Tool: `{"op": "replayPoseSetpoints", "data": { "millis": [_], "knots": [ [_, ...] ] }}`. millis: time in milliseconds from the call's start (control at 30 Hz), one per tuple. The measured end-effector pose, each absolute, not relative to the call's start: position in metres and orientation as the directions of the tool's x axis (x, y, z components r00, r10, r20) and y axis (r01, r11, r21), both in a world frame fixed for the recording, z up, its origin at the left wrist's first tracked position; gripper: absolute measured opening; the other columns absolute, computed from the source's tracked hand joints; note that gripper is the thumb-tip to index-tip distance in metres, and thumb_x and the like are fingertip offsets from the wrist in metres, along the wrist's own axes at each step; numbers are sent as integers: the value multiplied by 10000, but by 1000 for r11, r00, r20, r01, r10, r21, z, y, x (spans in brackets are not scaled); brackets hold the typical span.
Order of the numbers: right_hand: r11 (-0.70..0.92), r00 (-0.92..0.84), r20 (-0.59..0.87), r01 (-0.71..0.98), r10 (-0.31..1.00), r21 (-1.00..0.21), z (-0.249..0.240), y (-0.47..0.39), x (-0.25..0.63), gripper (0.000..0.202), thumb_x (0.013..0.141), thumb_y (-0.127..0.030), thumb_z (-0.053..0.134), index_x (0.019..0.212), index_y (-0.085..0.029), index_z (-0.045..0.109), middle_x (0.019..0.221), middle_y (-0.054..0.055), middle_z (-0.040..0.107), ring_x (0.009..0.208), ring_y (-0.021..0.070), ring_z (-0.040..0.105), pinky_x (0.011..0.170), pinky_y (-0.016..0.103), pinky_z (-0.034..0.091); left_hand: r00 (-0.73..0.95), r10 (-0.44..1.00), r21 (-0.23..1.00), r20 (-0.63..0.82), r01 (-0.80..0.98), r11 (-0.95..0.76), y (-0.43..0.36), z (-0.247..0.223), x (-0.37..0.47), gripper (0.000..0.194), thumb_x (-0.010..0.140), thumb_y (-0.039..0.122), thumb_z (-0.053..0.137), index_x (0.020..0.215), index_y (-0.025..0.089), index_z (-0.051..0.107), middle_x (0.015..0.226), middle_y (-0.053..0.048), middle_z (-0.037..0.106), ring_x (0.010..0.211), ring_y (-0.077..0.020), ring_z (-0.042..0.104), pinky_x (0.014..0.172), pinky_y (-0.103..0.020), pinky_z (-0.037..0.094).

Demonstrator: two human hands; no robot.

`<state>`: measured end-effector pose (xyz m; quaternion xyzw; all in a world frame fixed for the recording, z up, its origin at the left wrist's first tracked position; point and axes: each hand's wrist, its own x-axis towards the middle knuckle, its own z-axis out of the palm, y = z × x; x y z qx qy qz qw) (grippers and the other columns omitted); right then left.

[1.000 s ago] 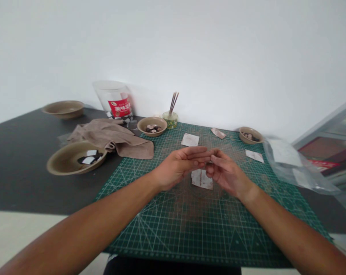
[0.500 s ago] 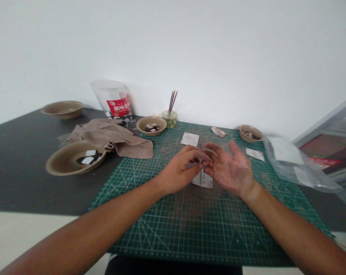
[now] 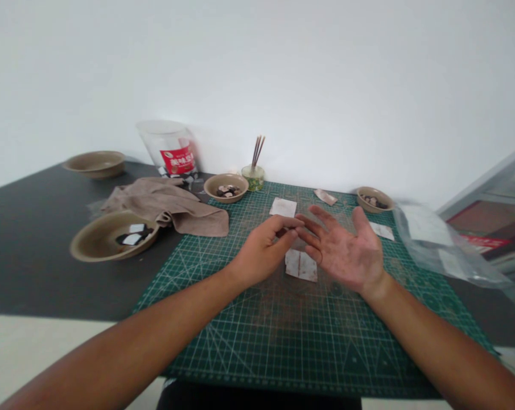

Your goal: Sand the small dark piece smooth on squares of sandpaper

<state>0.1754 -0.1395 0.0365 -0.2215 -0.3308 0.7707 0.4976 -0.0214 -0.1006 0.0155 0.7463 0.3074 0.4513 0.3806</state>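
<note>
My left hand is closed, with thumb and forefinger brought together; whatever lies between them, if anything, cannot be made out. Its fingertips meet the tips of my right hand's fingers. My right hand is turned palm up with its fingers spread, and brownish smudges mark the palm. Below both hands a creased white paper square lies on the green cutting mat. Just behind them sits another white paper square.
At the back stand a bowl of dark and pale pieces, incense sticks in a holder and a smaller bowl. Leftward are a brown cloth, a wide bowl and a clear tub. Plastic bags lie right.
My right hand has shifted slightly right and its fingers have spread wider. My left thumb and forefinger have drawn closer together; the dark spots between them earlier no longer show.
</note>
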Motion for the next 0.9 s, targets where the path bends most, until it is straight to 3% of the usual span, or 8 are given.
{"op": "replayPoseSetpoints", "data": {
  "millis": [267,367,433,500,600,733,800,900],
  "knots": [
    [-227,-364,10,-601,931,-767,35,-139,172,694,919,-782,259,1297,-320,612,1451,35,573,1376,256,480,990,396,515,246,867,840,433,239,-487,-93,9,-22,180,924,345,614,981,182,668,859,-14,678,791,-154,617,740,-289,492],
    [-216,-347,-5,-572,938,-791,27,-138,166,616,950,-728,296,1295,-330,614,1449,11,571,1337,220,515,1036,383,488,303,739,684,602,283,-672,-96,10,-24,245,981,280,515,1169,188,642,1202,-83,667,1139,-198,598,1002,-364,461],
    [-229,-354,-27,-541,935,-809,25,-139,160,577,963,-702,309,1276,-335,626,1428,7,584,1297,211,547,1035,390,491,417,616,532,668,312,-787,-100,11,-23,371,1004,254,456,1355,205,565,1464,-116,527,1383,-238,440,1154,-433,332],
    [-251,-396,-38,-502,918,-827,26,-141,156,603,953,-722,296,1250,-331,647,1388,27,612,1271,226,565,1013,408,505,552,545,418,631,349,-838,-103,10,-21,461,1010,285,449,1467,231,478,1581,-113,407,1489,-285,292,1197,-488,244],
    [-247,-456,-4,-474,890,-845,29,-144,154,666,932,-757,263,1271,-332,648,1351,45,636,1292,245,546,1010,435,502,645,553,364,527,417,-833,-103,8,-19,538,1013,335,444,1541,257,382,1628,-97,338,1529,-329,193,1204,-540,192],
    [-172,-455,72,-472,887,-865,26,-144,159,641,937,-740,307,1297,-336,649,1402,22,613,1367,242,482,1083,458,435,526,647,437,551,479,-761,-94,4,-18,605,1008,322,440,1576,181,285,1608,-150,356,1501,-306,275,1199,-511,232],
    [-130,-439,91,-448,894,-884,24,-144,162,596,938,-723,361,1282,-343,665,1460,0,573,1411,234,437,1115,449,398,465,678,494,570,466,-734,-90,5,-19,524,1007,323,439,1496,137,404,1501,-170,490,1410,-283,420,1157,-470,319],
    [-56,-403,127,-413,906,-909,21,-144,163,499,946,-654,451,1282,-357,670,1514,-24,524,1433,225,414,1121,433,387,458,733,579,503,451,-679,-90,8,-21,336,1024,345,394,1124,150,650,1082,-105,706,1048,-225,643,957,-383,481]
  ]
}}
